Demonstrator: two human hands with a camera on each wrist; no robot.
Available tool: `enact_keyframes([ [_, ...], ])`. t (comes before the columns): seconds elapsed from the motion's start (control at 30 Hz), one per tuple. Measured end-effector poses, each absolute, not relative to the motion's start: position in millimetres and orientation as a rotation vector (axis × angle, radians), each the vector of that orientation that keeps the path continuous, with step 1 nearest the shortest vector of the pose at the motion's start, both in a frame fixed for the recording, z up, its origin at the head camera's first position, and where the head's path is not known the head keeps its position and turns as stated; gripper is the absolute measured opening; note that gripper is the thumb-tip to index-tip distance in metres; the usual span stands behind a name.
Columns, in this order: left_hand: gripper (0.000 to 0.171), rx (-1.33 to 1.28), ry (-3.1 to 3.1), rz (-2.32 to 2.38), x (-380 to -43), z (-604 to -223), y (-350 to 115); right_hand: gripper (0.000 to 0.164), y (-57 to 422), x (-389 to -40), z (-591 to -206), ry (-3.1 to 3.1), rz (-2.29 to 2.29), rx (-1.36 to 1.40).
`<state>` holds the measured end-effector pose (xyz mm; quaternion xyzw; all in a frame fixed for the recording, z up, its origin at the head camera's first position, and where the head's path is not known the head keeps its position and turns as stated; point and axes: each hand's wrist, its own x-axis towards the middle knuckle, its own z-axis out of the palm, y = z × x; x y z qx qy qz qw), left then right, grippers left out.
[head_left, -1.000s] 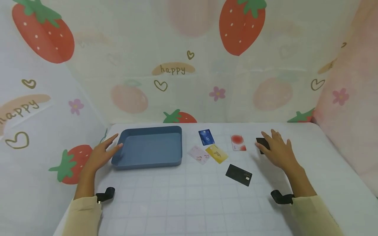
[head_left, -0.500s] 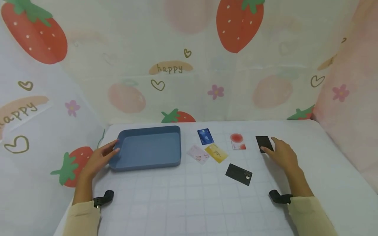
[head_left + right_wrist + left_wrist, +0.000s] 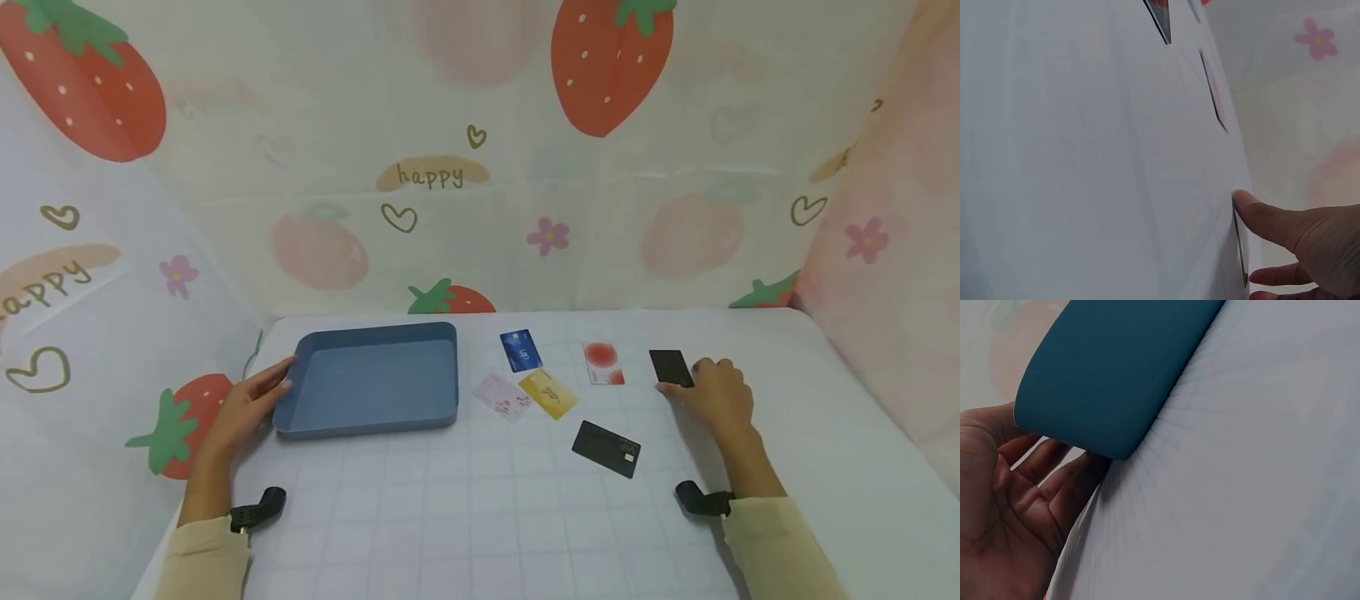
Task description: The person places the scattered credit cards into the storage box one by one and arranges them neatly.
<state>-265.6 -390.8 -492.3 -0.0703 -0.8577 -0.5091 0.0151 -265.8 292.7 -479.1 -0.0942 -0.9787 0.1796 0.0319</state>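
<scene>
My left hand [image 3: 243,408] is at the left end of a shallow blue tray [image 3: 367,430], its fingers touching the outer wall. The left wrist view shows the fingers behind the tray's end wall [image 3: 1104,381]. On the right, my right hand [image 3: 722,396] pinches a black card [image 3: 669,367] lying flat on the table. Its thumb is at the near left corner and its curled fingers at the right edge; the right wrist view shows this card [image 3: 1239,240] edge-on between thumb [image 3: 1266,219] and fingers.
Between tray and right hand lie a blue card [image 3: 521,350], a pale pink card [image 3: 504,397], a yellow card [image 3: 549,393], a red-and-white card [image 3: 603,364] and a black VIP card [image 3: 606,449]. Strawberry-print sheets [image 3: 480,108] stand behind and beside the white table [image 3: 450,517].
My right hand has drawn back from above the black card, its fingers curling down to the card's edge. My left hand has lowered onto the tray's left wall.
</scene>
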Motion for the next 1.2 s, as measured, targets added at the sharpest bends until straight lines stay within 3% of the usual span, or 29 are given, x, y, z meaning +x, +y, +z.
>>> enact_keyframes([
  [0.9,0.063,-0.117,-2.621,-1.757,-268,-506,-399,0.061,309,-266,-472,-3.041,0.897,-0.346],
  [1.2,0.060,-0.173,-2.581,-1.785,-268,-507,-397,0.043,319,-263,-476,-2.937,0.961,-0.274],
])
